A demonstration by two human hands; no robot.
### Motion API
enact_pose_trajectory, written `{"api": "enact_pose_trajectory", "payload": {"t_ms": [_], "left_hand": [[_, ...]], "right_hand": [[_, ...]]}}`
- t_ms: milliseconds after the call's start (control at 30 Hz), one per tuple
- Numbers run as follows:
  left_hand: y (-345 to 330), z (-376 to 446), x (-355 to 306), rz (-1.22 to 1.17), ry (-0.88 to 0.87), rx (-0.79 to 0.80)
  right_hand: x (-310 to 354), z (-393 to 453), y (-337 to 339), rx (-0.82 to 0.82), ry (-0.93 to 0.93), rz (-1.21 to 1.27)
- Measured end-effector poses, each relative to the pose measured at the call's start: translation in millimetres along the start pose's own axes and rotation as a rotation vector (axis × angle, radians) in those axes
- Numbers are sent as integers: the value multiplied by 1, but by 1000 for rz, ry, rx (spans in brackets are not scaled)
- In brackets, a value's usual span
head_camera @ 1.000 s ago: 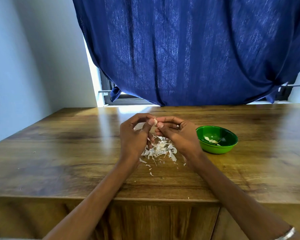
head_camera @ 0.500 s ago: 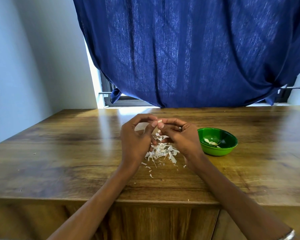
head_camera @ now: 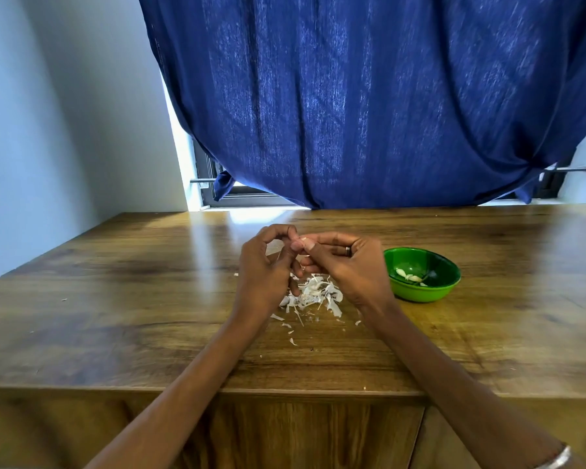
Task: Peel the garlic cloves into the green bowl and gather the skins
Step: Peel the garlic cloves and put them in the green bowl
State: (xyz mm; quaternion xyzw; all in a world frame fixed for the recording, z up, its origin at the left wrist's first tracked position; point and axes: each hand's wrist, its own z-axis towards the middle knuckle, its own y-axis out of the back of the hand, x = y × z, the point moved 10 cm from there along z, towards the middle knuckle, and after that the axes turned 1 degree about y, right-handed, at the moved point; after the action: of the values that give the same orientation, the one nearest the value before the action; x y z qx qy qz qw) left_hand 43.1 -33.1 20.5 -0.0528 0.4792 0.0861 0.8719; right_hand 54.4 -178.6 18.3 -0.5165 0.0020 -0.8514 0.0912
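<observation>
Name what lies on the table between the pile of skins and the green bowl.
In the head view, the right hand hangs over that stretch; beneath it only bare table shows between skins and green bowl.

Bare wood lies open across the left half of the brown wooden table (head_camera: 122,299) and along its near edge. At centre, a loose heap of white papery garlic skins (head_camera: 313,294) sits under the left hand (head_camera: 268,272) and right hand (head_camera: 345,265), which meet above it. Just right, the round green plastic bowl (head_camera: 423,291) blocks that side, seemingly apart from the right wrist. Behind, the dark blue fabric curtain (head_camera: 369,113) hangs to the table's far edge.
</observation>
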Motion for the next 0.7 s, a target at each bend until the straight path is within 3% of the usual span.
{"api": "enact_pose_trajectory", "payload": {"t_ms": [700], "left_hand": [[0,1,-3,25,-42,73]], "right_hand": [[2,0,-1,25,45,-2]]}}
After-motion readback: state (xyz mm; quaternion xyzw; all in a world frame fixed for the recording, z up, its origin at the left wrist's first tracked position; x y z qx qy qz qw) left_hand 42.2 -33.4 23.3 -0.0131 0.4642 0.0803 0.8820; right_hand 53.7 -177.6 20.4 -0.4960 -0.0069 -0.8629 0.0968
